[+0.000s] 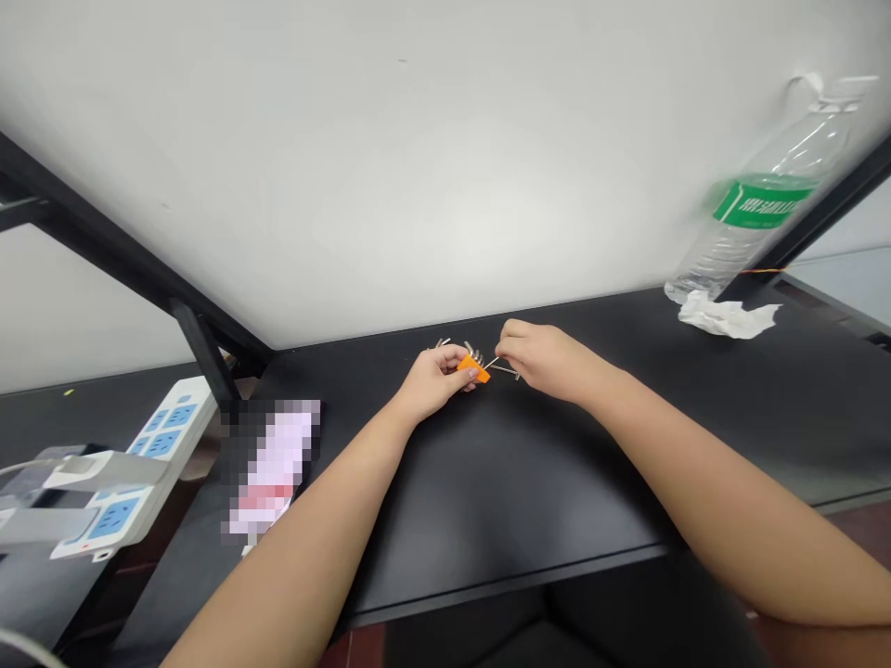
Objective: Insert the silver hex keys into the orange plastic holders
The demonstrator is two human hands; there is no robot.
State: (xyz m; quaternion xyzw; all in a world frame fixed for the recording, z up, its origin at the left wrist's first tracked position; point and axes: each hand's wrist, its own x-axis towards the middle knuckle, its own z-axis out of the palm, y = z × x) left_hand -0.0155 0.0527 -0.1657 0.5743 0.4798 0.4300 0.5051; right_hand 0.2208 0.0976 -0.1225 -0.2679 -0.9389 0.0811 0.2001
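Note:
My left hand (437, 378) is closed around a small orange holder (473, 368), gripping it between thumb and fingers above the black desk. Several bent metal hex keys (474, 353) show just behind the holder, and more metal ends stick up beyond my left fingers. My right hand (535, 353) pinches a thin metal hex key (491, 363) whose other end meets the right side of the orange holder. Whether that end sits inside the holder or only touches it, I cannot tell. Below my right fingers, another slim metal rod (507, 371) points to the right.
On the black desk (501, 501), a pixelated pinkish object (275, 464) lies left of my forearm. Beyond it is a white power strip (157, 455) with plugs in it. At the right back, a clear bottle (766, 199) with a green label stands by crumpled tissue (728, 315).

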